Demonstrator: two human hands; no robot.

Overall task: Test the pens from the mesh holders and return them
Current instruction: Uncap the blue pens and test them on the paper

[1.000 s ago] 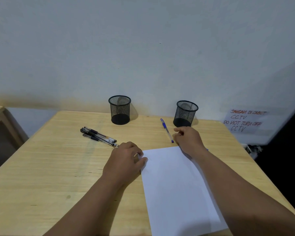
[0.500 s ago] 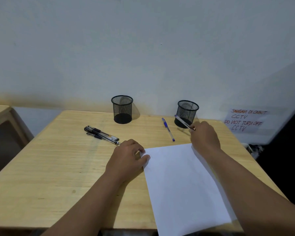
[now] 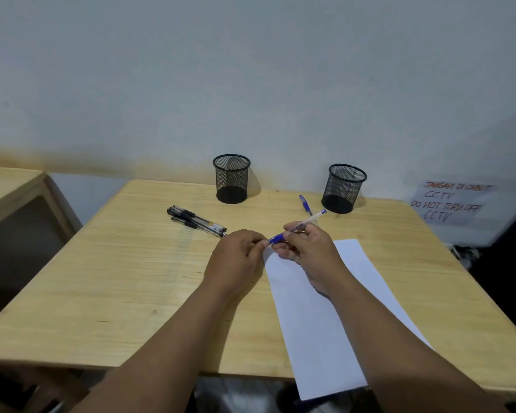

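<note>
My right hand (image 3: 309,247) grips a blue pen (image 3: 312,218) by its clear barrel, back end pointing up and right. My left hand (image 3: 236,257) pinches the pen's blue capped end at the sheet's top left corner. The white paper sheet (image 3: 319,320) lies under both hands on the wooden table (image 3: 116,278). Two black mesh holders stand at the back, the left holder (image 3: 231,177) and the right holder (image 3: 343,187), both looking empty. A second blue pen (image 3: 304,204) lies between them. Several black pens (image 3: 195,224) lie in a bundle left of my hands.
A handwritten CCTV notice (image 3: 450,205) is stuck to the wall at the right. Another wooden table (image 3: 9,189) stands to the left, with a gap between. The paper overhangs the near table edge.
My right hand picked up a blue pen near the right holder and brought it back over the paper. My left hand lifted off the paper's corner and took hold of the pen's capped end.
</note>
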